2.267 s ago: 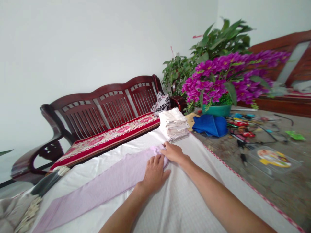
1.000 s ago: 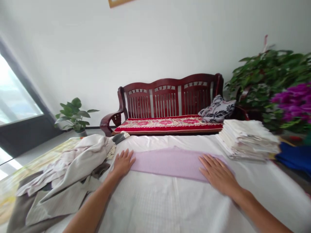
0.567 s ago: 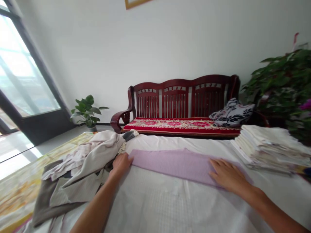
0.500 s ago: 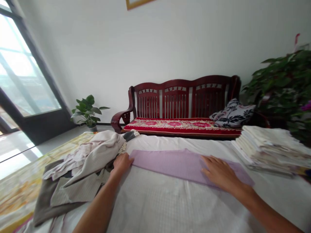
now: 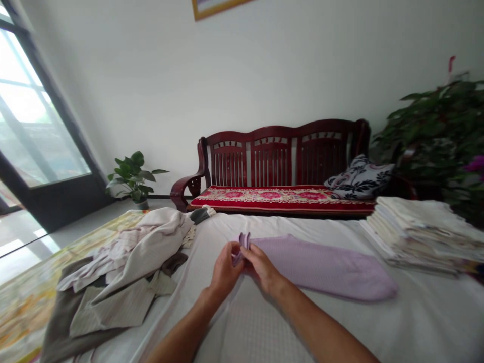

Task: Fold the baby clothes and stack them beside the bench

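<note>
A pair of lilac pants (image 5: 325,264), folded lengthwise, lies across the white sheet (image 5: 242,322). Their left end is lifted and bunched upright between my hands. My left hand (image 5: 227,264) is closed on this raised end, fingers curled round its edge. Close beside it, my right hand (image 5: 260,264) pinches the same end with thumb and fingers. The right part of the pants rests flat, with a few soft creases near the far right end. My fingers partly hide the gathered cloth.
Loose garments (image 5: 124,272) in white, grey and olive lie heaped at left, over a yellow patterned cloth (image 5: 22,302). A stack of folded white clothes (image 5: 419,232) stands at right. Behind are a dark red wooden bench (image 5: 272,156), a patterned cushion (image 5: 361,179) and potted plants (image 5: 136,176).
My right hand has moved left from the middle of the pants to join my left hand. The left end, flat before, is now gripped and raised.
</note>
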Available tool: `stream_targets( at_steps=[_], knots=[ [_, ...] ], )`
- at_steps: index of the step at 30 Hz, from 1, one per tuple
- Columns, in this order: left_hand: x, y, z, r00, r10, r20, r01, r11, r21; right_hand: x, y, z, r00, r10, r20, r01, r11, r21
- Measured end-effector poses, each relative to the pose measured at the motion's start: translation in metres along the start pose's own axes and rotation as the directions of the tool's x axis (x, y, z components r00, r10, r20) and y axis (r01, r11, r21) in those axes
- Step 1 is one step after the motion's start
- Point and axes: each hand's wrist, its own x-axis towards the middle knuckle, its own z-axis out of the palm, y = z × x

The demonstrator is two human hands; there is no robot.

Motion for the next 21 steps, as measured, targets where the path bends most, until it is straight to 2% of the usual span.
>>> stream_targets(
  at_steps=[2,4,8,12,16,21],
  knots=[
    [-0.006,-0.002,0.007,0.998,0.044,0.043,-0.038,0.989,-0.14,0.0,0.005,0.002,0.998,-0.001,-0.064,0.006,0.997,0.071],
    [-0.008,-0.006,0.008,0.998,0.047,0.035,-0.039,0.979,-0.198,-0.001,0.007,-0.001,0.993,0.001,-0.12,0.01,0.996,0.09],
    [-0.007,-0.015,0.007,0.999,0.031,-0.026,-0.033,0.996,-0.086,-0.003,0.003,-0.004,0.99,-0.027,-0.136,0.043,0.993,0.11],
    [-0.005,-0.02,0.013,0.994,-0.109,0.001,0.109,0.992,-0.071,-0.005,0.0,-0.004,0.992,-0.025,-0.121,0.034,0.997,0.076],
    [-0.001,-0.02,0.013,0.992,-0.124,-0.009,0.122,0.988,-0.097,-0.003,0.004,-0.004,0.979,-0.054,-0.195,0.045,0.998,-0.051],
    [0.005,-0.017,0.004,0.957,-0.271,-0.104,0.231,0.928,-0.294,0.002,0.007,-0.001,0.947,-0.133,-0.293,0.086,0.982,-0.168]
  ],
)
